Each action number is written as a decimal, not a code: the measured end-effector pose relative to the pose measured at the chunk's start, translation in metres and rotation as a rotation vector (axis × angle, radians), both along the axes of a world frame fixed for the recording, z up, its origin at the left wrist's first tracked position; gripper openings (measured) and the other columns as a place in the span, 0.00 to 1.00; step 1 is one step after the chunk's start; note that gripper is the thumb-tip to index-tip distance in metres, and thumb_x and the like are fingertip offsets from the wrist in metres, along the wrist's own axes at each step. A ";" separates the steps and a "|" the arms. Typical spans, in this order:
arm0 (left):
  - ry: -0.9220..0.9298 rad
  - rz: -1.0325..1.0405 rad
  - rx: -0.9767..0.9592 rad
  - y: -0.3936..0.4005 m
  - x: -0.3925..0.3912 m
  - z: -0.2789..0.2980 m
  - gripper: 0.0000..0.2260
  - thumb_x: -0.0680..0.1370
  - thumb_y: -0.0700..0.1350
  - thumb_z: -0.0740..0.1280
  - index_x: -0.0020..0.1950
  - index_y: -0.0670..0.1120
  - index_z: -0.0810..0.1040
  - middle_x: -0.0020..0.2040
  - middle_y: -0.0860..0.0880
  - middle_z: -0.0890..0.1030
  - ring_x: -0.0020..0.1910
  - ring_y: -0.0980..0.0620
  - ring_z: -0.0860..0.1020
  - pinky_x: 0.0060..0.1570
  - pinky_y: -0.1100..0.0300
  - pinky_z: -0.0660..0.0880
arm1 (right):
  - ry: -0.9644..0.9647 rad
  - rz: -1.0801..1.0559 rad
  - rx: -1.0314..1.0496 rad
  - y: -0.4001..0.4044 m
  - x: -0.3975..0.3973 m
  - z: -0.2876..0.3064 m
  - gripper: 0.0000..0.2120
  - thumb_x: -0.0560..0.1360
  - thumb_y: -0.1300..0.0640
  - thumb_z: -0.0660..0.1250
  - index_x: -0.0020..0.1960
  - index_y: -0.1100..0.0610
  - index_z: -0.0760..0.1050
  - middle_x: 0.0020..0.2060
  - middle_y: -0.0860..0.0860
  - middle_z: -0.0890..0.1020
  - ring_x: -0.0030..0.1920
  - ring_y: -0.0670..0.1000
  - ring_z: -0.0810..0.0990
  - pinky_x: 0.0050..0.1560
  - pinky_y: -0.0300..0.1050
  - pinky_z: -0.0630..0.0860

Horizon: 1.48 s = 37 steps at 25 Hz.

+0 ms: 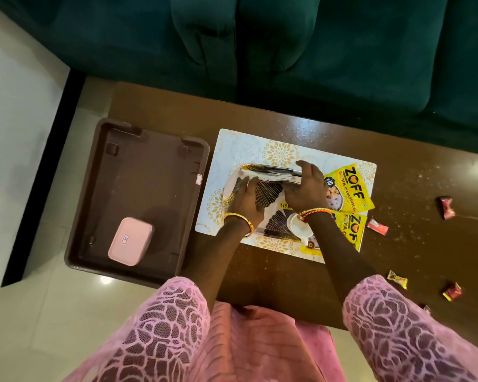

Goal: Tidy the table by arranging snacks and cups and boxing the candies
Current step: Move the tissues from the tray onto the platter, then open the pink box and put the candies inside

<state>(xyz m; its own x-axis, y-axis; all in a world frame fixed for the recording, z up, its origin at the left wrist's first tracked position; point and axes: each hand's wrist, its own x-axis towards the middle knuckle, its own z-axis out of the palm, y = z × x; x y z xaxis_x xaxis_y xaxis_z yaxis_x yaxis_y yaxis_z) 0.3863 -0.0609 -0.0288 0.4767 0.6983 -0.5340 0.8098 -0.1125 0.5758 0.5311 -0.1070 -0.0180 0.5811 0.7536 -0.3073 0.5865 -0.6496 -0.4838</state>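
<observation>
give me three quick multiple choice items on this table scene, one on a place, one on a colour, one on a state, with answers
1. Where is the pink box?
A. in the brown tray
B. on the placemat
C. on the sofa

2. What colour are the snack packets?
A. green
B. yellow
C. blue

3. What is the state of the candies?
A. boxed
B. stacked in the cup
C. loose on the table

Answers: 1 A, the box sits in the tray's near corner. 2 B, both packets are yellow. 3 C, wrapped candies lie scattered on the table at the right, away from the closed box.
</observation>
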 end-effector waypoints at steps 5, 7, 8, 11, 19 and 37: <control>-0.019 0.079 0.085 -0.021 -0.056 0.034 0.16 0.77 0.43 0.63 0.64 0.44 0.71 0.61 0.42 0.78 0.60 0.42 0.76 0.56 0.48 0.77 | -0.066 -0.154 0.376 -0.015 -0.055 0.044 0.06 0.68 0.68 0.63 0.44 0.67 0.77 0.42 0.65 0.79 0.46 0.64 0.76 0.46 0.48 0.70; -0.037 0.137 0.125 -0.027 -0.091 0.042 0.11 0.78 0.45 0.61 0.57 0.43 0.76 0.54 0.42 0.82 0.53 0.44 0.79 0.50 0.52 0.78 | -0.043 -0.130 0.431 -0.017 -0.087 0.055 0.04 0.68 0.69 0.62 0.37 0.66 0.75 0.35 0.64 0.79 0.40 0.62 0.77 0.41 0.48 0.70; -0.031 0.186 0.146 -0.029 -0.110 0.044 0.10 0.78 0.46 0.61 0.55 0.43 0.77 0.51 0.42 0.83 0.50 0.44 0.80 0.48 0.54 0.77 | -0.022 -0.112 0.440 -0.017 -0.104 0.057 0.05 0.68 0.69 0.62 0.35 0.66 0.74 0.33 0.63 0.79 0.38 0.61 0.77 0.39 0.48 0.70; 0.032 0.396 0.232 -0.027 -0.179 0.045 0.12 0.77 0.45 0.63 0.56 0.41 0.76 0.52 0.39 0.81 0.52 0.41 0.77 0.49 0.53 0.73 | 0.084 -0.050 0.401 -0.012 -0.163 0.052 0.05 0.69 0.67 0.62 0.36 0.65 0.76 0.33 0.62 0.81 0.36 0.60 0.78 0.36 0.49 0.75; 0.274 0.520 0.075 0.018 -0.308 0.011 0.21 0.77 0.41 0.64 0.66 0.33 0.67 0.65 0.32 0.70 0.65 0.34 0.68 0.65 0.46 0.65 | 0.429 0.088 -0.049 0.031 -0.291 -0.010 0.10 0.73 0.64 0.65 0.53 0.63 0.79 0.49 0.62 0.84 0.50 0.60 0.82 0.55 0.47 0.75; -0.053 0.309 -0.078 0.009 -0.264 0.048 0.09 0.76 0.34 0.61 0.55 0.39 0.77 0.55 0.40 0.81 0.53 0.43 0.78 0.47 0.62 0.72 | 0.648 -0.434 0.068 -0.005 -0.238 0.009 0.05 0.70 0.64 0.71 0.46 0.61 0.80 0.45 0.62 0.84 0.46 0.58 0.83 0.49 0.54 0.82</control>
